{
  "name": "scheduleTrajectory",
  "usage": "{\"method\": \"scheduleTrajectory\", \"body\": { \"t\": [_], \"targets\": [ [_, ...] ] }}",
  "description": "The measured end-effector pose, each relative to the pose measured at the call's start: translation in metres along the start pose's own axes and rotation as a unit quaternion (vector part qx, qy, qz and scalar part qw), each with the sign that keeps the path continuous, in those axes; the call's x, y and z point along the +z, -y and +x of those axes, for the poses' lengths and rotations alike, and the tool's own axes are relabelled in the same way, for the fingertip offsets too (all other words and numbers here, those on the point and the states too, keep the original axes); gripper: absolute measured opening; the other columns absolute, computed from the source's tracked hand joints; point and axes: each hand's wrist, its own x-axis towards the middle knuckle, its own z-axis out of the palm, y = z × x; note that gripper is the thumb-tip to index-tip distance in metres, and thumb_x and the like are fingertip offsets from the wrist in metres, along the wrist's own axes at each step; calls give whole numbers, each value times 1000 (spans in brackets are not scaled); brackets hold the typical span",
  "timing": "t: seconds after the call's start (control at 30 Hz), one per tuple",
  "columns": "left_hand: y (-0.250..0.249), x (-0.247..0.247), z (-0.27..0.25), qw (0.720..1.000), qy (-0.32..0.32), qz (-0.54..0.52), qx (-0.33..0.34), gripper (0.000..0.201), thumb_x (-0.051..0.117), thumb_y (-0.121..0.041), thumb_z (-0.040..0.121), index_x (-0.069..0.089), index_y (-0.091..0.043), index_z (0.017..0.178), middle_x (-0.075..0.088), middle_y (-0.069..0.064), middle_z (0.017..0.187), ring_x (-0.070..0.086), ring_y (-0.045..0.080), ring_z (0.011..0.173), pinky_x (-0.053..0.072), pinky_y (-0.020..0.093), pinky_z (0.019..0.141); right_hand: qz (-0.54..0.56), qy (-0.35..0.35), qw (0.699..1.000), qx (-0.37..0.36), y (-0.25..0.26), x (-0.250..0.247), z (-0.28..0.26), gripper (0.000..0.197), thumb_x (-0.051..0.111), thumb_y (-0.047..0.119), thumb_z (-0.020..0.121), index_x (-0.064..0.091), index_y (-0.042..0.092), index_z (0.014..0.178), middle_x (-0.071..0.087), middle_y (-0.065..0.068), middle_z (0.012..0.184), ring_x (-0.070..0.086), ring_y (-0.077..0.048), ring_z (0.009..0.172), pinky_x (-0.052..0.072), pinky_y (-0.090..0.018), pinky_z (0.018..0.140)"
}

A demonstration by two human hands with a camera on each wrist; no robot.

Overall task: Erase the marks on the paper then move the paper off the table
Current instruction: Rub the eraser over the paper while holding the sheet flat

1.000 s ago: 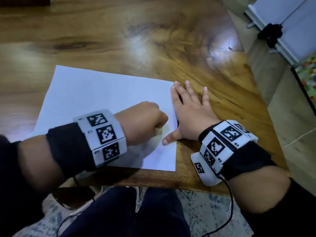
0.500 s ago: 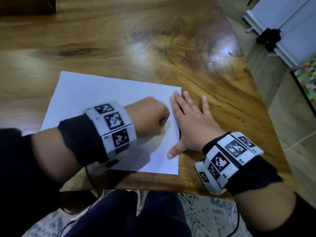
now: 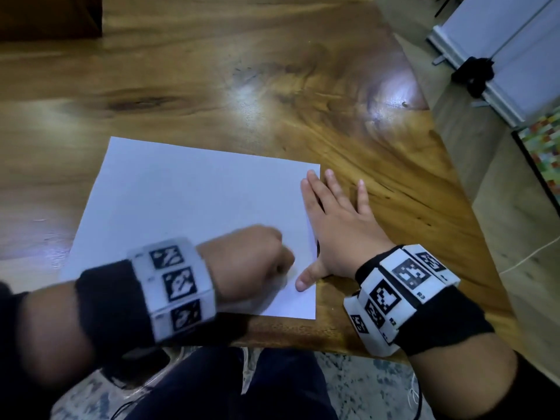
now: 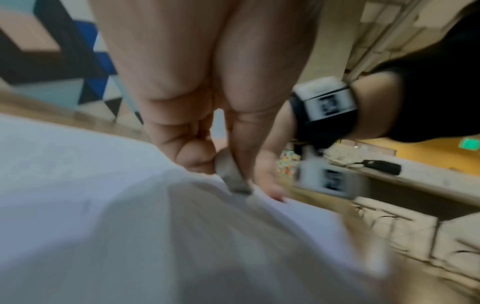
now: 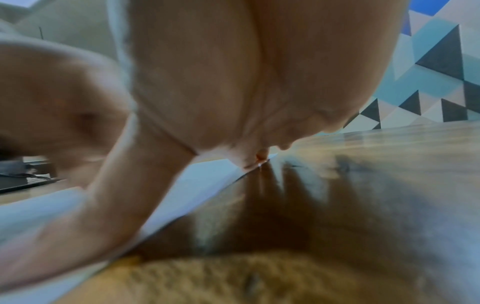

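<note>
From the head view, the white rectangular paper sheet (image 3: 194,213) lies long-axis left-right on the wooden table (image 3: 272,95), near its edge; the flat-fingered right hand (image 3: 336,225) pins its right edge. The left wrist view shows the left hand (image 4: 207,131) pinching a small grey eraser (image 4: 231,174) against the sheet's near-right corner, and the right wrist view shows straight fingers (image 5: 259,156) spanning the paper's edge.

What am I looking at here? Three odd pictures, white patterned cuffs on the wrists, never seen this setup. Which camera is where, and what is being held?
No machine: a person works with bare hands, with a white marker-printed camera band on each wrist.

The head view looks down on a glossy wooden table with one white sheet of paper lying near its front edge. The left hand is curled; the left wrist view shows it pinching a small grey-white eraser against the paper. The right hand lies flat with straight fingers, pressing the sheet's right edge; the blurred right wrist view shows this from below.
</note>
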Motion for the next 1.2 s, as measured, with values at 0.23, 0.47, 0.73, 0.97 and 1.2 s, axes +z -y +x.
{"method": "scheduleTrajectory", "body": {
  "t": [0.23,0.47,0.73,0.97,1.2],
  "targets": [
    [1,-2,21,999,-43,26,-6,11,48,-16,85,56,-10,85,43,7,84,54,30,81,44,40,75,-7,3,1000,0,0,0,0,152,69,78,47,-29,12,144,-36,1,150,-38,-21,135,-24,-56,106],
    [12,0,-8,1000,1,-30,6,16,52,-27,81,64,-17,82,61,5,86,55,24,80,39,26,68,-16,9,1000,6,1,-1,0,151,68,77,49,-30,11,143,-36,0,151,-38,-21,135,-22,-56,108],
    [19,-34,50,996,-64,16,-68,10,56,-13,81,61,-7,87,53,3,78,49,25,78,32,25,66,-30,16,999,12,2,-2,1,150,66,79,49,-31,12,141,-38,0,149,-38,-22,135,-24,-57,106],
    [0,9,-24,997,33,-67,-8,16,55,-25,84,66,-14,85,60,9,94,57,26,88,44,29,75,-14,6,1000,11,3,-2,-2,150,69,76,49,-28,12,144,-34,2,152,-36,-21,136,-23,-54,105],
    [5,-29,45,993,-86,-12,-83,17,58,-18,82,65,-10,95,64,9,93,53,23,83,34,23,71,-9,10,1000,10,2,-2,-1,151,69,77,47,-30,15,143,-37,3,150,-38,-21,135,-26,-53,102]
  ]
}}
